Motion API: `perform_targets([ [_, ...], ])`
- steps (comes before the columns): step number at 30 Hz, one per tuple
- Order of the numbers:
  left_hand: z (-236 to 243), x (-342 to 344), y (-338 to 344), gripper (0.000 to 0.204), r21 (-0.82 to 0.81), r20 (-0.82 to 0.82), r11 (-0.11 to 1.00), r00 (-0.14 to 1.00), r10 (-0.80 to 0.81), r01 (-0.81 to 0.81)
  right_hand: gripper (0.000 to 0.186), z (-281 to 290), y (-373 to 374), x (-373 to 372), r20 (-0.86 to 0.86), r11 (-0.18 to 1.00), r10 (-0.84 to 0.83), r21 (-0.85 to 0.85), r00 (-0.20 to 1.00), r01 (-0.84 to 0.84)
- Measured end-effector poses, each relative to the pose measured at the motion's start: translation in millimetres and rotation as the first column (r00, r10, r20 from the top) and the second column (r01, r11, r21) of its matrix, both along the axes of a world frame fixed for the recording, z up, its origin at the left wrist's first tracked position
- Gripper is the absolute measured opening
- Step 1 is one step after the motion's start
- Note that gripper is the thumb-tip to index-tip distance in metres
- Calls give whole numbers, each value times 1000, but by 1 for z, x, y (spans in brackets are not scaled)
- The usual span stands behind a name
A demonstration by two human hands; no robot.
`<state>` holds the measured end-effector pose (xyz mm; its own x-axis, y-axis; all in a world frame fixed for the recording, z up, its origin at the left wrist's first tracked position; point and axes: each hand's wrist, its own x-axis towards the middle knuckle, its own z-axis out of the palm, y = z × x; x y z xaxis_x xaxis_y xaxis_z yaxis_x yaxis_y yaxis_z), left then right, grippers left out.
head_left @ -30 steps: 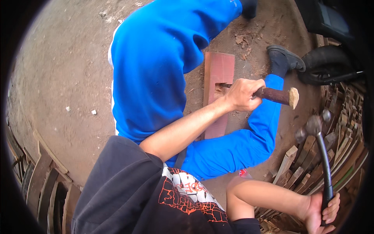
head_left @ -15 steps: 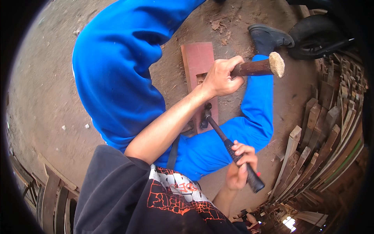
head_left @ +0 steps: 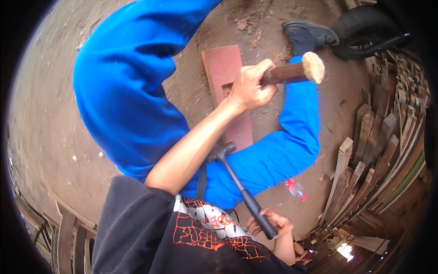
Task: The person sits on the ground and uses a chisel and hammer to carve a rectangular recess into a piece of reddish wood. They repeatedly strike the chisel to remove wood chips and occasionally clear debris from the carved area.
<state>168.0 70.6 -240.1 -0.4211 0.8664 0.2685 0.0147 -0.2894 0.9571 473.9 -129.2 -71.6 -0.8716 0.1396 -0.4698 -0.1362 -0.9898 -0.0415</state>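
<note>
A reddish wooden plank (head_left: 223,58) with a rectangular hole lies on the ground between my legs. My left hand (head_left: 250,89) is closed round the dark wooden handle of a chisel (head_left: 287,74), held over the plank; its pale struck end is frayed and mushroomed, and its blade is hidden behind my hand and forearm. My right hand (head_left: 278,223) grips the lower end of a hammer (head_left: 238,180) with a black textured grip. The hammer's head is by my right thigh, near the plank's near end and apart from the chisel.
Many wooden offcuts (head_left: 365,132) are stacked along the right. A black wheel (head_left: 372,32) stands beyond my right shoe (head_left: 310,33). A clear bottle with a red cap (head_left: 296,188) lies beside my right leg. More boards (head_left: 68,233) are at the lower left.
My right hand has drawn the hammer down and toward my body, its head leaving the plank for my thigh. The bottle has come into sight. My left hand keeps its hold on the chisel.
</note>
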Motion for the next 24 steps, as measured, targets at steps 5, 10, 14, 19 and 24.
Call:
perform_targets([
  [5, 8, 3, 4, 25, 1, -33, 1000, 999, 15, -15, 65, -13, 24, -27, 400, 819, 554, -101, 730, -565],
  [10, 15, 0, 2, 24, -62, 1, 997, 999, -39, 39, 50, -44, 47, -85, 926, 607, 339, -79, 168, -791],
  [14, 19, -1, 1, 25, -59, 21, 996, 998, -66, 67, 48, -39, 71, -115, 996, 97, -43, -70, -75, -993],
  [19, 21, 9, 9, 18, -16, 124, 1000, 992, -15, 17, 44, -57, 81, -170, 1000, -116, 18, -5, -7, -993],
  [24, 16, 5, 5, 26, 21, 40, 1000, 999, -10, 9, 28, -68, 73, -148, 994, -68, -40, 97, 99, -993],
])
